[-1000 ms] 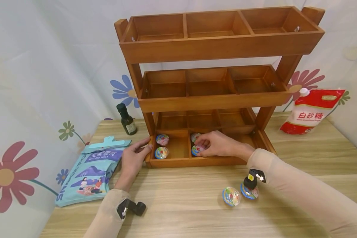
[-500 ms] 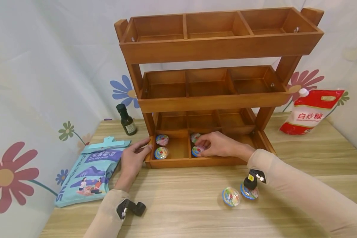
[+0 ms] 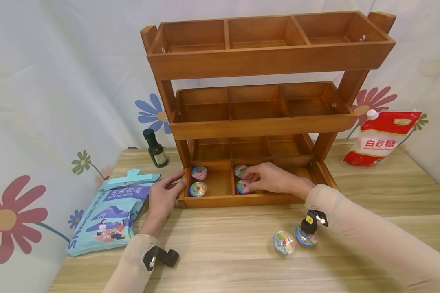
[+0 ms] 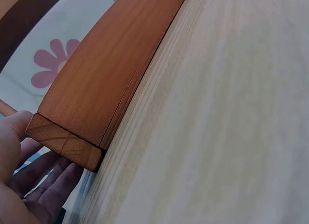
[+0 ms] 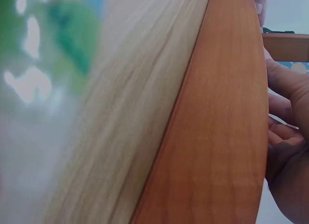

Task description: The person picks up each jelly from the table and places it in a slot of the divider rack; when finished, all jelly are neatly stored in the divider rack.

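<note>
My right hand [image 3: 267,178] reaches into the middle front compartment of the wooden rack's [image 3: 260,128] bottom tray. Its thumb and fingers hold a small jelly cup [image 3: 241,186] with a colourful lid, low in the compartment and partly covered by the fingers. Just behind it sits another jelly cup [image 3: 240,170]. My left hand [image 3: 164,196] rests at the tray's left end, thumb at the front corner and fingers along the outside; the left wrist view shows these fingers [image 4: 60,188] fairly straight. Beside it, the left compartment holds two jelly cups, one behind [image 3: 199,173] and one in front [image 3: 198,189].
Two more jelly cups lie on the table, one in the open [image 3: 284,243] and one under the right wrist camera [image 3: 305,237]. A blue nut bag [image 3: 111,215] with a clip and a dark bottle [image 3: 156,151] stand left; a red-and-white sugar pouch [image 3: 381,139] stands right.
My right fingers have shifted slightly to the right at the jelly cup, so a little more of its lid shows. My left hand stays at the tray's end.
</note>
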### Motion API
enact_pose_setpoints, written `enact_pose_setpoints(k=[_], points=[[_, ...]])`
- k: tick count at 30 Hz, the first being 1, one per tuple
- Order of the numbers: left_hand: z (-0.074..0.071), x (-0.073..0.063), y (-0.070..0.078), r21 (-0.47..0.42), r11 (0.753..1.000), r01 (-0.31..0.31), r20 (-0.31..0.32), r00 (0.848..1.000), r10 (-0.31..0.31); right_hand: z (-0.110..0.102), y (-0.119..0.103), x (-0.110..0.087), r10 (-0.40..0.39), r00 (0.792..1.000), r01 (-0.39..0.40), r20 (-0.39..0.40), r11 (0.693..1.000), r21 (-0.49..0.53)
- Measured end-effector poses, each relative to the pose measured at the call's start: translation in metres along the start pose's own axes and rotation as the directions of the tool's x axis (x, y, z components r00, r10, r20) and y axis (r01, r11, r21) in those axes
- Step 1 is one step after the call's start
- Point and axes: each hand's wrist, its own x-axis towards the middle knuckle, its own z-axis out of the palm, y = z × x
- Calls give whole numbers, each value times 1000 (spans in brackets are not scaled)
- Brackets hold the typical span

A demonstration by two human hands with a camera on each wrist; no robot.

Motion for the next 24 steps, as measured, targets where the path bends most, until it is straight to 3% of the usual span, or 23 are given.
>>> enact_pose_setpoints(k=[6, 16, 24], points=[[1, 0, -1, 1, 1000, 0, 2, 1000, 0, -8, 1, -6, 9, 1000, -10, 12, 1000, 25], [1, -1, -1, 10, 1000, 1, -1, 1000, -1, -24, -4, -26, 2, 999, -2, -41, 1000, 1], [1, 1, -2, 12, 1000, 1, 1, 1000, -1, -35, -9, -48, -68, 991, 62, -117, 997, -55]])
